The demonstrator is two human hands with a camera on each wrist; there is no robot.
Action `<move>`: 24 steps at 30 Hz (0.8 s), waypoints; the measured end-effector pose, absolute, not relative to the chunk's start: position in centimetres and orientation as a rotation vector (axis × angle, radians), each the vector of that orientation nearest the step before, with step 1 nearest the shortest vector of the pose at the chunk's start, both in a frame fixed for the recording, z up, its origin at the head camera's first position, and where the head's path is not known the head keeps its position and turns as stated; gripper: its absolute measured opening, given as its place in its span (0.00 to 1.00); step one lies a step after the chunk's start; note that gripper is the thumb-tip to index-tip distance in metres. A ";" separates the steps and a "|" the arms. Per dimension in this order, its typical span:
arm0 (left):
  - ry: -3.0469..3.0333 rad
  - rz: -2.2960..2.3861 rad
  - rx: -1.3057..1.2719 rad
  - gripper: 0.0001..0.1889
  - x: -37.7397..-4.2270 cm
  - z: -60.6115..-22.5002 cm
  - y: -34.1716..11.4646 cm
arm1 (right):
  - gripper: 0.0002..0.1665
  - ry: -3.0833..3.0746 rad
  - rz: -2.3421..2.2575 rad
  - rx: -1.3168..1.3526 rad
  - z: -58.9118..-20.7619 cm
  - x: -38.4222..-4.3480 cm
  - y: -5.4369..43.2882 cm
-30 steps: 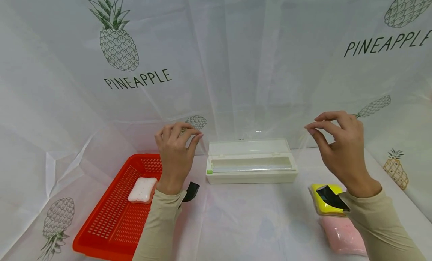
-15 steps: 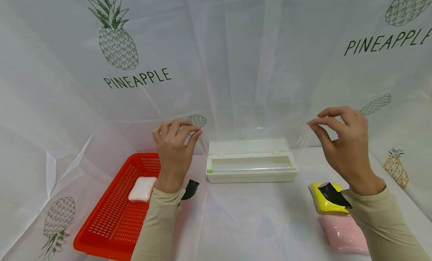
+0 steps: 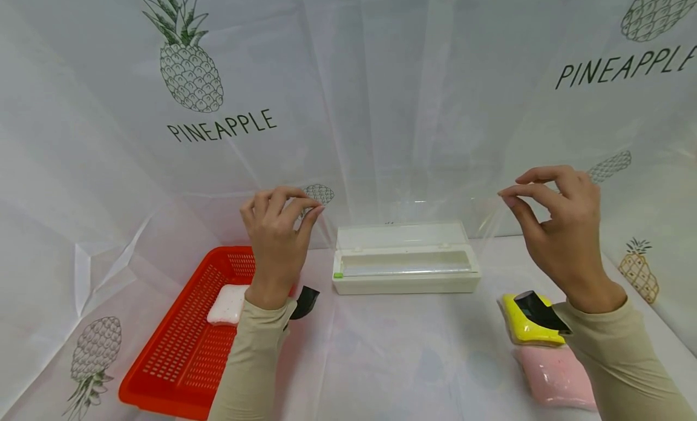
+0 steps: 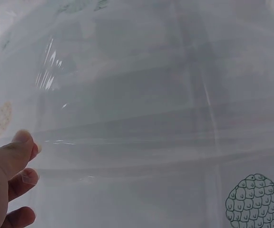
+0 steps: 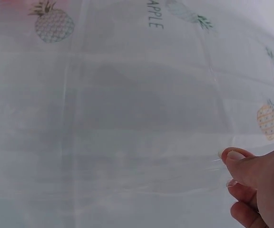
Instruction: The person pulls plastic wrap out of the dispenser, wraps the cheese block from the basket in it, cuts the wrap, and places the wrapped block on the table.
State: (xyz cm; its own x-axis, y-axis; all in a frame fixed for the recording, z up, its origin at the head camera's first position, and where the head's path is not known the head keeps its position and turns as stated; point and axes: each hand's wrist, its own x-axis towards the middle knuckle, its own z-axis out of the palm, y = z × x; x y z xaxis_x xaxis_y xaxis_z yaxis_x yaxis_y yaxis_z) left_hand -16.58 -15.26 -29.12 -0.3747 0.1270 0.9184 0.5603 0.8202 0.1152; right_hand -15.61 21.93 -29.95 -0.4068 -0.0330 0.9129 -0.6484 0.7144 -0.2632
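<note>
A clear sheet of cling film (image 4: 49,71) is stretched between both hands, its creases catching light in the wrist views. My left hand (image 3: 274,239) pinches one corner between thumb and index finger. At the opposite corner, my right hand (image 3: 566,236) pinches the film with thumb and fingertip, the other fingers bent. Below and between the hands lies a white cling film dispenser box (image 3: 405,286), lid raised, with a roll (image 3: 405,264) visible inside and a green tab at its left end. Most of the sheet is too transparent to trace in the head view.
A red plastic basket (image 3: 179,372) on the left holds a white sponge-like block (image 3: 225,304), partly behind the left arm. A yellow wrapped block (image 3: 530,330) and a pink wrapped block (image 3: 555,375) lie by the right forearm. Pineapple-printed sheeting (image 3: 381,106) rises behind the table.
Both hands have risen slightly and drawn farther apart, the left going left and the right going right, still pinching the film. The box, basket and blocks have stayed put.
</note>
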 end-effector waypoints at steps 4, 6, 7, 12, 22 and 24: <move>-1.920 -0.509 -0.517 0.07 -16.5 -28.9 -15.3 | 0.43 -1.888 0.744 0.529 -29.8 -15.5 21.9; -1.915 -0.514 -0.519 0.07 -16.5 -28.7 -15.3 | 0.43 -1.889 0.742 0.529 -29.6 -15.5 21.9; -1.913 -0.515 -0.520 0.07 -16.5 -28.7 -15.3 | 0.42 -1.888 0.742 0.528 -29.6 -15.5 21.9; -1.907 -0.507 -0.524 0.07 -16.4 -28.4 -15.3 | 0.40 -1.891 0.740 0.518 -29.3 -15.4 21.9; -1.891 -0.520 -0.535 0.07 -16.1 -27.9 -15.4 | 0.27 -1.891 0.745 0.507 -28.6 -14.8 21.6; -1.887 -0.526 -0.535 0.07 -16.0 -27.8 -15.5 | 0.31 -1.887 0.746 0.507 -28.4 -14.7 21.6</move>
